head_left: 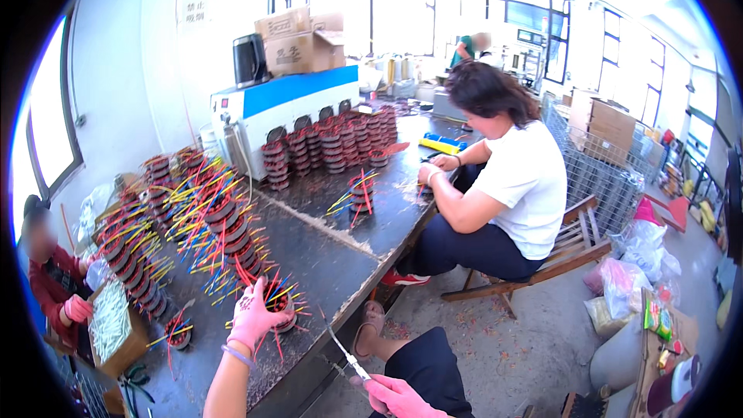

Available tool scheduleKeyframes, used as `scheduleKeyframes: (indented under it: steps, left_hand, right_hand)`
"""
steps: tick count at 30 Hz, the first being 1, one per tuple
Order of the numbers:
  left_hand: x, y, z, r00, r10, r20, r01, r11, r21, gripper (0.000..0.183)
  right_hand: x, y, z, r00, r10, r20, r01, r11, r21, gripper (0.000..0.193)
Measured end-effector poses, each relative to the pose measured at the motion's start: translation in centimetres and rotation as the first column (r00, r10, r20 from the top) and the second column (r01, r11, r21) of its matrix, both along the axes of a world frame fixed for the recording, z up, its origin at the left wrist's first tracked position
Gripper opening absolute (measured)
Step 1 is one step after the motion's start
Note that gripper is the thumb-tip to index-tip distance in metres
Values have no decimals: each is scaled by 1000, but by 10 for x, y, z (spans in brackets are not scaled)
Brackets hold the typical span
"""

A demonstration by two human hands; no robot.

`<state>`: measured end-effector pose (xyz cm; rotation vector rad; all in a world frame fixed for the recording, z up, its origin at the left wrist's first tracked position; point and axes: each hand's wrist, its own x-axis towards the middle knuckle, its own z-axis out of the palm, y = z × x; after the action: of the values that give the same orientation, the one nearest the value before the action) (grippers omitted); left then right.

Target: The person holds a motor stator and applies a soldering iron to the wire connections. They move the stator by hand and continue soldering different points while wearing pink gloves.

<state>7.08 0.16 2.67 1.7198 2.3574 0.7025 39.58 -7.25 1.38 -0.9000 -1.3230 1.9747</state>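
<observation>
My left hand (252,317), in a pink glove, is closed on a wound motor stator (283,314) at the near edge of the dark bench. Red, yellow and blue wires stick out of it, and its underside is hidden by my fingers. Over the floor beyond the bench edge, my right hand (398,398), also gloved in pink, grips a slim tool (357,367) with a white handle and a long thin tip. That tip points up toward the stator, apart from it; the tool's exact kind is unclear. Stacks of wired stators (230,224) stand just behind my left hand.
A single stator (179,333) and pliers (136,381) lie left, near a box of white sticks (113,323). Finished-looking stator stacks (333,147) line a white-and-blue machine (294,97). A co-worker (511,186) sits right on a wooden chair (569,244); another person (58,279) works left.
</observation>
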Motion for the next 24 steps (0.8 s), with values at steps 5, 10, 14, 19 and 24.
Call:
scheduleKeyframes:
  steps: [5, 10, 14, 19, 24]
  left_hand:
    - [3, -22, 12, 999, 35, 38, -38, 994, 105, 107]
    - [8, -87, 42, 1000, 10, -17, -8, 990, 139, 106]
    - [-11, -166, 32, 998, 47, -29, -43, 991, 124, 107]
    - [-34, -243, -2, 987, 135, -85, -136, 991, -2, 99]
    - [-56, -293, -39, 952, 248, -182, -252, 968, 1, 95]
  right_hand:
    - [3, -2, 4, 999, 19, -27, -17, 998, 55, 26]
    - [-1, -15, 8, 996, 54, -67, -50, 997, 58, 29]
    - [-12, -30, 11, 991, 133, -24, -132, 990, 49, 30]
    - [-35, -45, -11, 956, 292, 6, -292, 955, 52, 33]
    - [-65, -67, -8, 906, 423, 3, -423, 906, 31, 33]
